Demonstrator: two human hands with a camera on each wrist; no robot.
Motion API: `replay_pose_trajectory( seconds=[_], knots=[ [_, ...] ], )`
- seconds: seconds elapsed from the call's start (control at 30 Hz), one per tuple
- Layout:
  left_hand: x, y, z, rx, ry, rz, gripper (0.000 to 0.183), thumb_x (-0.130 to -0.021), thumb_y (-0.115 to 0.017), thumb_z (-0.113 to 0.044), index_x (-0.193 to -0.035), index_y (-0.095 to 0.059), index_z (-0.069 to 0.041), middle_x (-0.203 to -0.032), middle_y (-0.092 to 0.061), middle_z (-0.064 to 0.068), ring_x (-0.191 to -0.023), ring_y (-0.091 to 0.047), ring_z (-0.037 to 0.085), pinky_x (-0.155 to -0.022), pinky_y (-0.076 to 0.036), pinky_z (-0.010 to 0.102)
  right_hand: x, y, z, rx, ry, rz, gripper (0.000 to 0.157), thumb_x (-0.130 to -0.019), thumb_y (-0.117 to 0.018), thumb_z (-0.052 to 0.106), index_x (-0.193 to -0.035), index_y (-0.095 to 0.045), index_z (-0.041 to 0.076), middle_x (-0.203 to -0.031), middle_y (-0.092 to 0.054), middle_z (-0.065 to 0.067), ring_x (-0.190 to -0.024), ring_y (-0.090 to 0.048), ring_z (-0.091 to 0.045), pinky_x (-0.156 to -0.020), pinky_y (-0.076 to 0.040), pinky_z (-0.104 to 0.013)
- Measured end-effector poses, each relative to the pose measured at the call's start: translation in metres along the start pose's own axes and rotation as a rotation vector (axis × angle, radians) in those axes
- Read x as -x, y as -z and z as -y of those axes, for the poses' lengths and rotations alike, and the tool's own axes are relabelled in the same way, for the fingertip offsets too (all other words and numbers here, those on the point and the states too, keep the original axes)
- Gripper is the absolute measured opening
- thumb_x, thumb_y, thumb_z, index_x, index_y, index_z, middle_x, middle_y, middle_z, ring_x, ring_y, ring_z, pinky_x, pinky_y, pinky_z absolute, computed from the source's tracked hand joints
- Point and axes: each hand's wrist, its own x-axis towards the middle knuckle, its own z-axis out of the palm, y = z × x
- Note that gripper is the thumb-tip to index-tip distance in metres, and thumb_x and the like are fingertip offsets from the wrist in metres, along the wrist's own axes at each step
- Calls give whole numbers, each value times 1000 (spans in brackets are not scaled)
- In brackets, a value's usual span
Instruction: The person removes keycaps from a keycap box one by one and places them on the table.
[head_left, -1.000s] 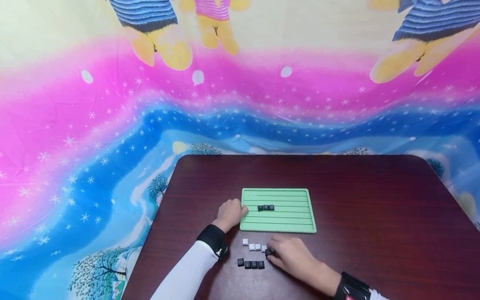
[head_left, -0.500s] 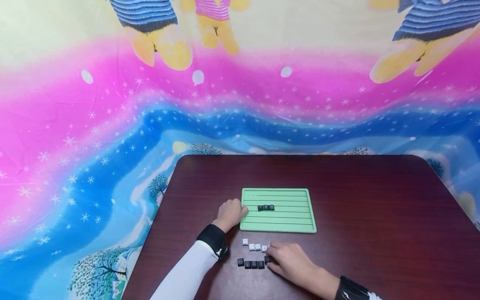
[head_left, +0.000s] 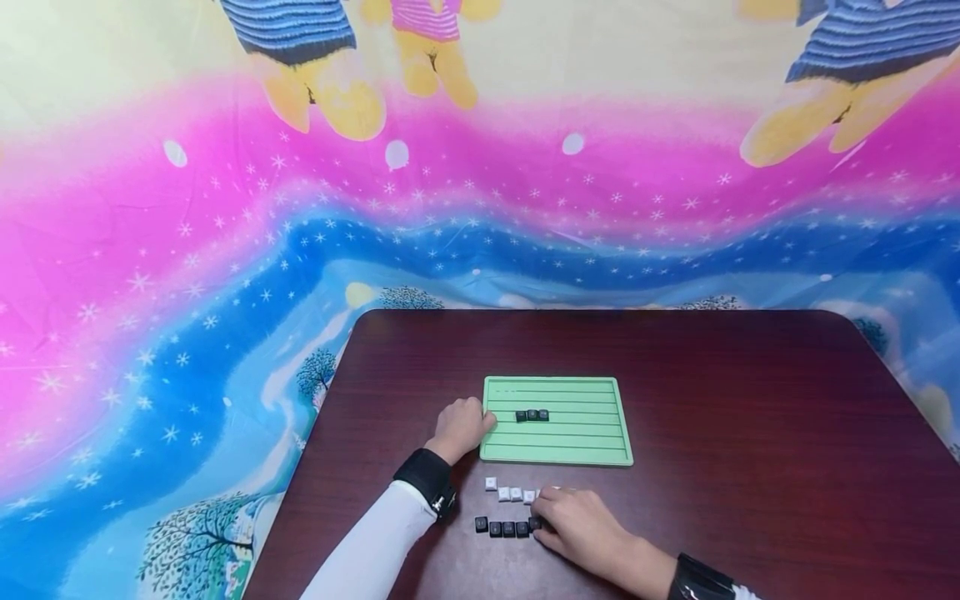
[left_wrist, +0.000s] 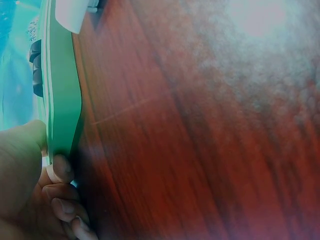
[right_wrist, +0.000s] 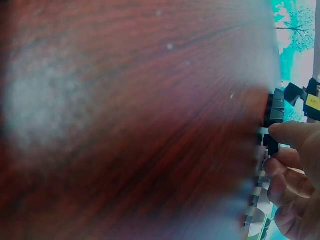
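Observation:
On the table lies a ridged light-green tray (head_left: 585, 454), with three black keycaps (head_left: 532, 415) on one of its strips. My left hand (head_left: 459, 427) grips the tray's left edge; in the left wrist view the thumb is over the rim and the other fingers are curled beside and under it. Between thumb and fingertips my right hand (head_left: 581, 525) pinches a black keycap (right_wrist: 271, 144), at the right end of a row of black keycaps (head_left: 508, 529). Just beyond that row is a line of white keycaps (head_left: 516, 494), its right end partly hidden by the right hand.
The dark reddish wooden table (head_left: 750, 433) extends widely to the right of the tray. Behind it hangs a colourful printed cloth (head_left: 480, 208). Black bands (head_left: 425, 479) circle both wrists.
My right hand has brought the black keycap from beside the white ones down to the end of the black row, then slightly left against it. The left hand and tray have stayed still.

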Motion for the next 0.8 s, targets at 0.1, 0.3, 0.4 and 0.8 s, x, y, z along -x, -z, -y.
replay_pose_trajectory(
  seconds=[0.1, 0.3, 0.4, 0.8],
  knots=[
    [0, -1, 0, 0, -2, -9, 44, -90, -55, -23, -55, -30, -17, -53, -23, -5, -47, -28, 16, -46, -25, 30, 0, -1, 0, 6, 9, -12, 20, -79, -80, 33, -81, -64, 23, -80, -59, 12, -68, -54, -4, -58, -46, -24],
    [0, -2, 1, -1, -1, -10, 44, -90, -55, -24, -55, -30, -17, -53, -24, -5, -47, -28, 16, -46, -25, 30, 1, -2, 0, 19, 28, -41, 20, -77, -81, 33, -81, -64, 23, -79, -58, 13, -68, -54, -4, -59, -47, -24],
    [-1, -2, 1, -8, 4, -5, 43, -90, -55, -24, -55, -30, -17, -53, -26, -4, -47, -30, 16, -45, -27, 30, 2, -1, 0, 27, 32, -51, 21, -77, -81, 34, -81, -64, 23, -78, -58, 13, -68, -54, -4, -59, -47, -24],
    [-1, -1, 1, 0, 5, -5, 43, -89, -55, -24, -55, -31, -17, -54, -25, -5, -47, -30, 16, -45, -27, 30, 2, 0, 0, 25, 35, -56, 24, -76, -82, 37, -79, -62, 24, -76, -54, 14, -66, -50, -3, -55, -43, -24]
  ],
)
